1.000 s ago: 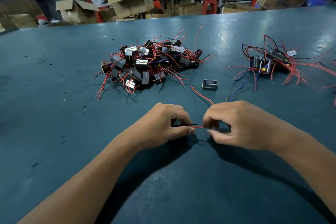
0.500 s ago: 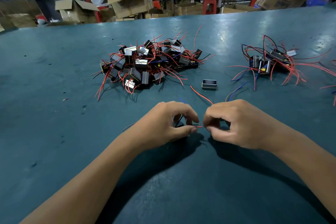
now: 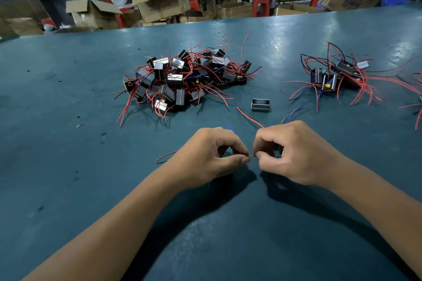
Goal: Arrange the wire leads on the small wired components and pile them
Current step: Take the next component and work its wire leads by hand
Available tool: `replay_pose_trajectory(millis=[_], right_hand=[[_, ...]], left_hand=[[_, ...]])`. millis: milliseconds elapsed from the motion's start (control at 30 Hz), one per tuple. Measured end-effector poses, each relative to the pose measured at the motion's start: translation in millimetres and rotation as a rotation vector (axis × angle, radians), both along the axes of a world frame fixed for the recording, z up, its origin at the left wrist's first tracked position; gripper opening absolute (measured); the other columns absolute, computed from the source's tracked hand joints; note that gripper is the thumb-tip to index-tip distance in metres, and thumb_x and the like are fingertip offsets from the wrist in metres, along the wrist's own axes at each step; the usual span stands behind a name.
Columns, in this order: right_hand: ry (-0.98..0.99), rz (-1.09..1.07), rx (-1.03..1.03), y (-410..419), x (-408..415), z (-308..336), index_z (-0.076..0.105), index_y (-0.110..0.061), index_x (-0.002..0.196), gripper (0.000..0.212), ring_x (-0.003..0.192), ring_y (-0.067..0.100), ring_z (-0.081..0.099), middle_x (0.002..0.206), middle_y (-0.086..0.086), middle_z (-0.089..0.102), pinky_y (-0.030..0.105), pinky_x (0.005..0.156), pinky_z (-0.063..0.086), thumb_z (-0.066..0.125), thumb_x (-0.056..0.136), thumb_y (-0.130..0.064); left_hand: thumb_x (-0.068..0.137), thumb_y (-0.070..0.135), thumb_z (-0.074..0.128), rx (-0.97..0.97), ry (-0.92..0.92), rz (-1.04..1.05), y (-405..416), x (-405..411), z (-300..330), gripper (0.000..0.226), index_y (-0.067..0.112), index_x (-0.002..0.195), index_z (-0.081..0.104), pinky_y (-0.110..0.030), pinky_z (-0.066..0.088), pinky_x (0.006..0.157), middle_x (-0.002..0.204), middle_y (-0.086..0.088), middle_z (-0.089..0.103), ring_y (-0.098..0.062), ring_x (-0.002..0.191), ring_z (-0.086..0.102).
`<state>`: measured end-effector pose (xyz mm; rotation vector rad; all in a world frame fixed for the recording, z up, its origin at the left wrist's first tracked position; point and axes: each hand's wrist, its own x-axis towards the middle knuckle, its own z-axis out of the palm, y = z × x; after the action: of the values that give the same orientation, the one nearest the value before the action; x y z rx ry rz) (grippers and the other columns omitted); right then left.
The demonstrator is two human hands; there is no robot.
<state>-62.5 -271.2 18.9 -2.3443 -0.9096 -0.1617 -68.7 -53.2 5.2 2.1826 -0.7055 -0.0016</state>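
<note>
two hands (image 3: 212, 155), two component piles (image 3: 187, 77), one loose component (image 3: 260, 105), several cardboard boxes (image 3: 162, 0)

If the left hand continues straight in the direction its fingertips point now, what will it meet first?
The left hand points right, toward the right hand. It would probably meet the right hand's fingertips first, just past the thin red lead pinched between them. Depth looks equal, though not certain.

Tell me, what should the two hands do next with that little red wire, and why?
Probably finish tidying the red wire, then drop the part on the big pile. The left hand and right hand both pinch the wire tip between them, so the work looks unfinished, and the part stays mostly hidden under the left hand.
</note>
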Motion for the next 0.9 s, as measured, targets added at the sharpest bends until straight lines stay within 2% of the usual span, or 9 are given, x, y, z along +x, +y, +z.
replay_pose_trajectory(millis=[100,167,233,333,433,567,667,800,900], right_hand=[[0.364,-0.106,0.132,3.3,2.3,0.0,0.063,-0.015,0.065,0.012,0.048,0.008,0.055,0.057,-0.003,0.065,0.019,0.047,0.041,0.062,0.076,-0.015],[0.596,-0.163,0.230,3.8,2.7,-0.2,0.064,-0.011,0.062,0.016,0.047,0.011,0.055,0.055,0.002,0.066,0.020,0.041,0.036,0.061,0.078,-0.009],[0.682,-0.180,0.257,3.8,1.8,0.5,0.065,-0.011,0.061,0.017,0.046,0.012,0.053,0.055,0.003,0.065,0.020,0.040,0.033,0.061,0.078,-0.008],[0.651,-0.134,0.302,6.0,-0.4,1.8,0.065,-0.007,0.066,0.016,0.046,0.011,0.052,0.056,0.004,0.064,0.018,0.040,0.035,0.060,0.081,-0.004],[0.528,-0.082,0.312,7.7,-1.0,0.2,0.065,-0.013,0.068,0.017,0.048,0.011,0.054,0.057,0.002,0.065,0.017,0.043,0.037,0.062,0.082,-0.004],[0.116,-0.004,0.160,6.4,-2.5,-4.0,0.064,-0.023,0.072,0.012,0.051,0.002,0.048,0.058,-0.009,0.059,0.009,0.054,0.035,0.067,0.080,-0.015],[-0.191,0.082,0.027,3.0,-2.0,-4.6,0.066,-0.016,0.083,0.006,0.063,-0.002,0.045,0.072,-0.011,0.059,0.007,0.062,0.032,0.070,0.080,-0.012],[-0.480,0.115,-0.061,0.2,0.9,-2.3,0.070,-0.010,0.090,0.009,0.072,0.018,0.060,0.082,-0.002,0.065,0.030,0.060,0.051,0.068,0.083,-0.016],[-0.614,0.154,-0.118,0.9,1.7,-2.7,0.071,-0.010,0.084,0.009,0.067,0.022,0.062,0.077,0.001,0.065,0.038,0.048,0.048,0.063,0.086,-0.014]], left_hand=[[0.088,0.023,0.078,0.004,0.014,0.004,-2.2,-1.2,1.0,0.003,0.024,0.086,0.075,-0.051,0.046,0.074,0.081,-0.010,0.066,-0.029,0.077,0.055],[0.088,0.023,0.078,0.000,0.015,-0.004,-3.1,-2.1,2.2,0.004,0.023,0.085,0.075,-0.051,0.046,0.074,0.080,-0.010,0.065,-0.030,0.077,0.056],[0.089,0.022,0.077,0.004,0.017,-0.018,-3.5,-3.0,2.5,0.004,0.021,0.086,0.075,-0.051,0.046,0.074,0.080,-0.007,0.065,-0.031,0.077,0.055],[0.090,0.021,0.075,-0.029,0.032,-0.012,-2.8,-3.3,2.0,0.003,0.020,0.088,0.074,-0.047,0.047,0.076,0.083,0.002,0.069,-0.027,0.079,0.058],[0.091,0.019,0.073,-0.094,0.045,-0.007,-1.7,-4.1,3.2,0.004,0.021,0.088,0.072,-0.039,0.048,0.078,0.084,0.007,0.069,-0.013,0.080,0.060],[0.089,0.013,0.072,-0.081,0.051,0.037,-3.1,-2.8,1.7,0.009,0.019,0.083,0.071,-0.033,0.047,0.073,0.077,0.006,0.067,-0.012,0.073,0.056],[0.089,0.009,0.070,-0.145,0.119,0.027,-2.1,-1.4,1.8,0.012,0.015,0.079,0.070,-0.023,0.040,0.065,0.068,0.006,0.059,-0.008,0.065,0.047],[0.086,0.019,0.069,-0.204,0.206,0.018,-0.6,0.1,1.9,0.011,0.023,0.075,0.070,-0.017,0.039,0.063,0.066,0.012,0.058,-0.007,0.063,0.048],[0.083,0.025,0.071,-0.253,0.278,0.014,-0.9,1.7,-0.4,0.007,0.023,0.076,0.073,-0.031,0.040,0.065,0.069,0.003,0.061,-0.014,0.066,0.049]])
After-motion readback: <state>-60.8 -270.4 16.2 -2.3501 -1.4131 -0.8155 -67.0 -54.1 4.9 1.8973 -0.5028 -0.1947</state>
